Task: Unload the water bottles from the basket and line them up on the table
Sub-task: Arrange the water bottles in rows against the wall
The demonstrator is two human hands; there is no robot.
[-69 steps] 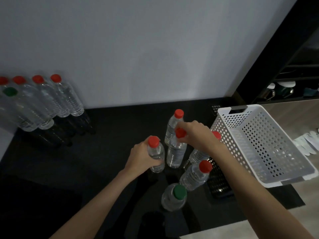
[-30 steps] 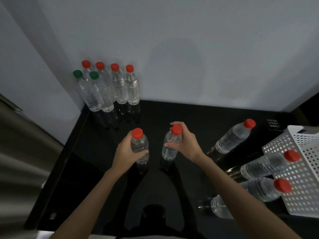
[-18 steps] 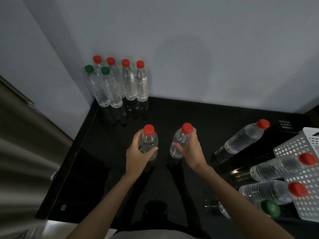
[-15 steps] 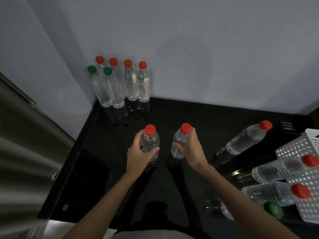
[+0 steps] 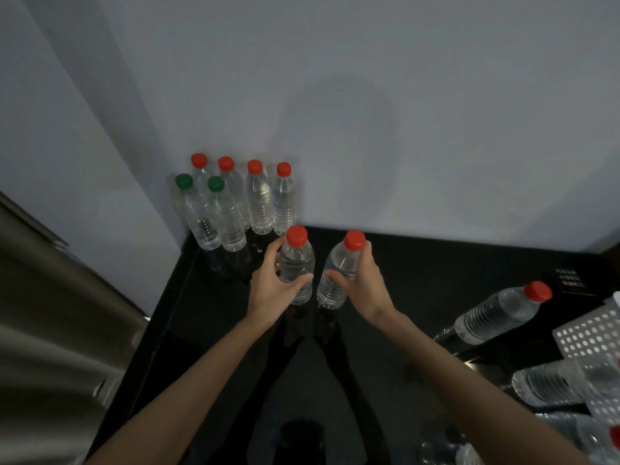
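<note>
Both carried bottles have travelled forward and left since the earlier frames, closing on the group parked in the back-left corner. That group, six bottles (image 5: 260, 203) with red and green caps, stands upright against the wall (image 5: 335, 95), so the two in hand are probably meant to extend those rows. The left hand (image 5: 271, 290) wraps the shoulder of the left bottle (image 5: 297, 263), fingers clamped around it with the thumb across the front; it is held upright, its base apparently just above the dark worktop (image 5: 436, 270), though contact cannot be told. The right hand (image 5: 364, 283) grips the right bottle (image 5: 339, 270) from its right side, fingers closed on the upper body, the bottle leaning slightly toward its neighbour. Both forearms reach out nearly parallel, wrists level. More bottles wait at the right: one (image 5: 500, 313) leaning near the white perforated basket (image 5: 587, 337), others lower by the frame edge.
</note>
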